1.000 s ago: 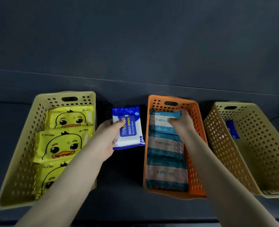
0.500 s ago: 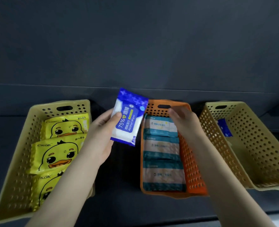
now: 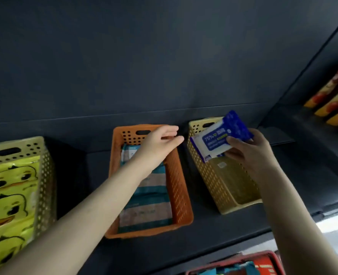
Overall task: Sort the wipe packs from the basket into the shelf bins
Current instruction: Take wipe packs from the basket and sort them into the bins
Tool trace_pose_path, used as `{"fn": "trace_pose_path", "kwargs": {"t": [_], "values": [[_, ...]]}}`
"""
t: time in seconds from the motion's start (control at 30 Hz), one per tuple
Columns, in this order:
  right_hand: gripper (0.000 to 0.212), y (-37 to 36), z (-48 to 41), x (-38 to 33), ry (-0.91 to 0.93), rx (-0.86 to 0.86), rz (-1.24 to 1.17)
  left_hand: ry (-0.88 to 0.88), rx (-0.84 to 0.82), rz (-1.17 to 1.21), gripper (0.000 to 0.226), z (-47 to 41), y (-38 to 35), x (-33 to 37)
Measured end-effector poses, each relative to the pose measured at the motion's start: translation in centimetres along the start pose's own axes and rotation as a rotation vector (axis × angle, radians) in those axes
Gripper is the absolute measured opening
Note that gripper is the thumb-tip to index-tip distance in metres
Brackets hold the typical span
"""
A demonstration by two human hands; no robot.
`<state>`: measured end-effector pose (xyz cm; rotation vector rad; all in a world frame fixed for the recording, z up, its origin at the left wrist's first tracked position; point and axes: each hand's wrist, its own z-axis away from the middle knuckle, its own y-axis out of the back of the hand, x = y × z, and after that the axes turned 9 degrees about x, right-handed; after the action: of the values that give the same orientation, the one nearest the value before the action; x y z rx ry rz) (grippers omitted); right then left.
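My right hand (image 3: 252,150) holds a blue and white alcohol wipe pack (image 3: 220,136) tilted over the far end of the right yellow bin (image 3: 209,179). My left hand (image 3: 160,142) hovers with its fingers apart over the far end of the orange bin (image 3: 179,187), holding nothing. In that orange bin lie teal and white wipe packs (image 3: 146,205). Yellow duck wipe packs (image 3: 7,195) fill the left yellow bin (image 3: 45,175). A red basket (image 3: 241,261) shows at the bottom edge, below the shelf.
All three bins stand on a dark shelf (image 3: 203,235) against a dark back wall. Red and yellow packets (image 3: 334,100) sit on a neighbouring shelf at the right.
The blue pack has passed from my left hand to my right hand and moved right, over the right yellow bin. My left hand has let go. The view has swung to the right.
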<state>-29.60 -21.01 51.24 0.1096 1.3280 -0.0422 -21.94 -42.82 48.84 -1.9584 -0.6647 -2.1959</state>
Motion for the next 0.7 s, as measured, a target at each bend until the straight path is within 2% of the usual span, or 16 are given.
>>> {"fn": "trace_pose_path", "kwargs": {"t": [0.1, 0.2, 0.27, 0.33, 0.53, 0.63, 0.7], "values": [[0.043, 2.9, -2.4, 0.8, 0.062, 0.051, 0.196, -0.038, -0.059, -0.136, 0.05, -1.0, -3.1, -0.2], [0.041, 3.9, -4.9, 2.3, 0.119, 0.088, 0.488, -0.136, -0.058, -0.462, 0.065, -2.2, -5.8, -0.6], [0.039, 3.9, -6.2, 3.2, 0.068, 0.075, 0.584, -0.191, -0.067, -0.667, 0.076, -2.7, -7.0, -0.9], [0.042, 3.7, -7.0, 4.2, -0.04, 0.021, 0.587, -0.2, -0.111, -0.767, 0.084, -3.0, -7.9, -1.4], [0.052, 2.6, -9.2, 6.6, -0.307, -0.17, 0.641, -0.219, -0.112, -0.829, 0.087, -3.6, -7.8, -2.3], [0.037, 2.5, -10.2, 6.9, -0.249, -0.26, 0.933, -0.21, -0.125, -0.817, 0.086, -3.7, -7.6, -2.3], [0.035, 2.3, -10.5, 7.2, -0.199, -0.298, 1.067, -0.208, -0.133, -0.796, 0.084, -3.7, -7.4, -2.3]]}}
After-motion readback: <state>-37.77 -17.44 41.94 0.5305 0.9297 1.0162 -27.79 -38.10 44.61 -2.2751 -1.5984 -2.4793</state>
